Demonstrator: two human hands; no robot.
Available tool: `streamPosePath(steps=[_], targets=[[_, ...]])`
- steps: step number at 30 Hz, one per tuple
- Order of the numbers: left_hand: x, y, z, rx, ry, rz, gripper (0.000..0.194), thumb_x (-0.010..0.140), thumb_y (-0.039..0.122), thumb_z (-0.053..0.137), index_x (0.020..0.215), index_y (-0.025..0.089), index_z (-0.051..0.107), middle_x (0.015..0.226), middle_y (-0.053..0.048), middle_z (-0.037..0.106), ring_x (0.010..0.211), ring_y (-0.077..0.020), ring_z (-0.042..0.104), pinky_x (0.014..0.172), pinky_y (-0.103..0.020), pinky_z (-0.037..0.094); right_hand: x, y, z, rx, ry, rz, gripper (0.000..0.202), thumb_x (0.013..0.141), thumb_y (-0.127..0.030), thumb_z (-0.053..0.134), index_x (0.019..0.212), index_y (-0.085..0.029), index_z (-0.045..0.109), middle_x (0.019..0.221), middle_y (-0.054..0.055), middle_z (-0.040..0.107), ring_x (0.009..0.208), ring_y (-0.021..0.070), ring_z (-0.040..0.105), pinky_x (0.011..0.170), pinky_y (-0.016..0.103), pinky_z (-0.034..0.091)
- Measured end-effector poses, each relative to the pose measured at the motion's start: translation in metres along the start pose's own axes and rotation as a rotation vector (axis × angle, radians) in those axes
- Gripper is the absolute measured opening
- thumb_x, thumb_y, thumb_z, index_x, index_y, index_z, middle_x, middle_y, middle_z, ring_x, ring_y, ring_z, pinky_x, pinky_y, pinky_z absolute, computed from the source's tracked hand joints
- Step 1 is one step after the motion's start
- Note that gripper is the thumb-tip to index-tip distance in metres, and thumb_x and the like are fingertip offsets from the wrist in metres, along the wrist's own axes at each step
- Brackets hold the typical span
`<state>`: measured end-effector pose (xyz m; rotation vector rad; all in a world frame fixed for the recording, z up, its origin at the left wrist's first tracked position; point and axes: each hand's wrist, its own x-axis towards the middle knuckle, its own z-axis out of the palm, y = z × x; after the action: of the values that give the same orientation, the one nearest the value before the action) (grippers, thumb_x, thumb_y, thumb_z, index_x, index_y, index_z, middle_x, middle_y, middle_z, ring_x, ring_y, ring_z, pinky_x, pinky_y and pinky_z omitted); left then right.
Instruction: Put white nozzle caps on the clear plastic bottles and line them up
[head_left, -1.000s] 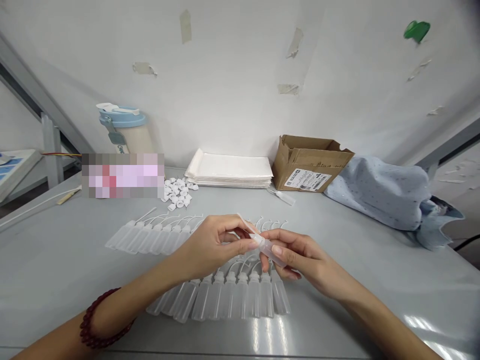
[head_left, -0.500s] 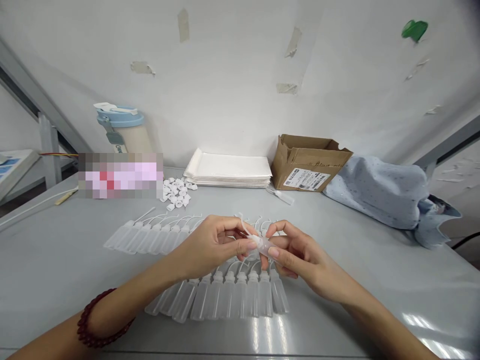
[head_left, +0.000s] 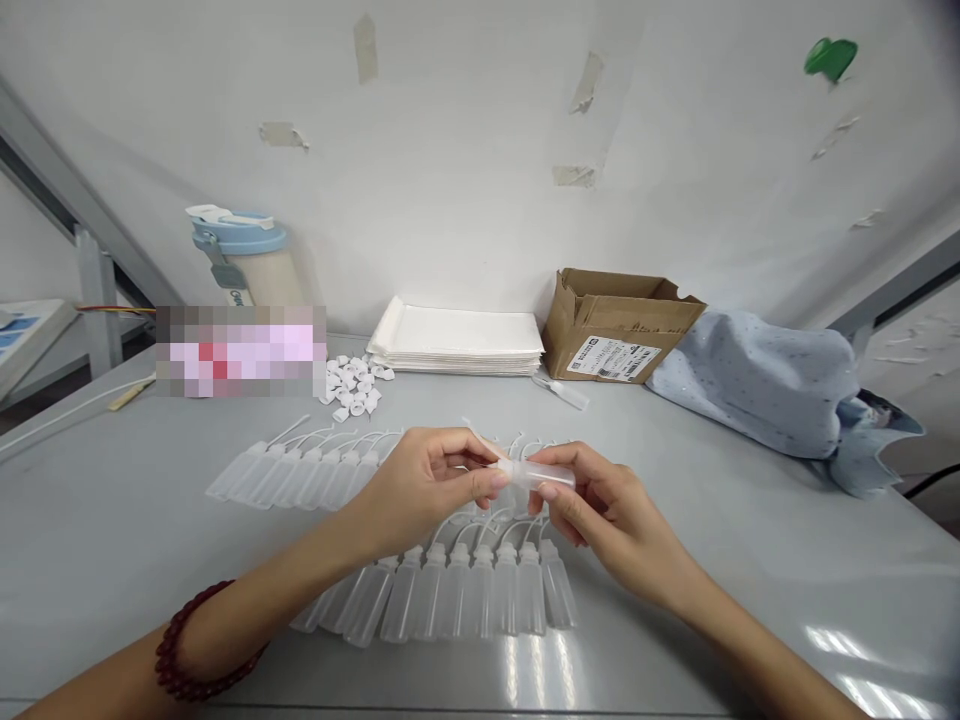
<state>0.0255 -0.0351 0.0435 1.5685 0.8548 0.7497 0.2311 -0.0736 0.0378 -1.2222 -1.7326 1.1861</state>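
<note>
A small translucent bottle (head_left: 551, 475) lies sideways between my hands, its narrow end pointing left. My left hand (head_left: 439, 480) pinches it at the neck between thumb and fingers, and a thin strap sticks up there. The bottle's body is gripped by the thumb and fingers of my right hand (head_left: 600, 495). Below my hands lies a row of similar bottles (head_left: 457, 595) with thin curved straps. Another row of bottles (head_left: 300, 475) lies to the left, partly behind my left hand. More bottles behind my hands are mostly hidden.
White caps (head_left: 352, 385) form a pile behind the left row. Along the wall stand a blue-lidded tumbler (head_left: 247, 255), a stack of white envelopes (head_left: 457, 340), a cardboard box (head_left: 622, 325) and a pale blue cloth (head_left: 757, 385). One bottle (head_left: 566, 393) lies before the box.
The held bottle has turned, so more of its body shows between my hands. My right hand has shifted slightly along with it. The rows on the table have not moved.
</note>
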Motion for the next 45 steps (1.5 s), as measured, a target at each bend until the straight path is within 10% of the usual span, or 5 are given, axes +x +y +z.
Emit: streamPosePath(steps=[7, 16, 30, 45], targets=[[-0.005, -0.008, 0.009, 0.276, 0.116, 0.278, 0.013, 0.085, 0.024, 0.058, 0.086, 0.014, 0.068, 0.081, -0.004, 0.067, 0.074, -0.0135, 0.060, 0.067, -0.025, 0.053, 0.004, -0.003, 0.000, 0.229, -0.058, 0.134, 0.034, 0.091, -0.048, 0.047, 0.091, -0.016, 0.056, 0.063, -0.001, 0.060, 0.039, 0.0048, 0.037, 0.040, 0.021, 0.028], [-0.007, 0.007, 0.006, 0.249, -0.126, 0.018, 0.026, 0.093, 0.034, 0.046, 0.090, 0.016, 0.065, 0.075, -0.001, 0.063, 0.069, -0.0127, 0.059, 0.063, -0.023, 0.047, 0.000, 0.001, -0.004, 0.134, -0.001, -0.031, 0.025, 0.090, -0.037, 0.053, 0.105, -0.019, 0.059, 0.056, -0.004, 0.052, 0.048, 0.0103, 0.048, 0.051, 0.026, 0.042], [-0.007, -0.018, 0.011, 0.979, 0.140, 0.877, 0.019, 0.091, 0.006, 0.041, 0.079, 0.014, 0.053, 0.078, -0.007, 0.063, 0.067, -0.0163, 0.050, 0.057, -0.028, 0.041, 0.002, -0.004, 0.000, 0.117, -0.035, 0.135, 0.041, 0.091, -0.053, 0.045, 0.079, -0.016, 0.056, 0.045, -0.008, 0.038, 0.033, 0.0049, 0.030, 0.035, 0.020, 0.021], [-0.010, 0.007, 0.007, 0.403, -0.089, 0.150, 0.040, 0.096, 0.034, 0.038, 0.066, 0.015, 0.055, 0.066, 0.001, 0.056, 0.060, -0.0099, 0.049, 0.057, -0.022, 0.036, 0.000, 0.004, -0.006, -0.303, 0.135, -0.359, 0.022, 0.088, -0.025, 0.059, 0.110, -0.023, 0.063, 0.081, 0.003, 0.063, 0.065, 0.0144, 0.052, 0.054, 0.027, 0.042]])
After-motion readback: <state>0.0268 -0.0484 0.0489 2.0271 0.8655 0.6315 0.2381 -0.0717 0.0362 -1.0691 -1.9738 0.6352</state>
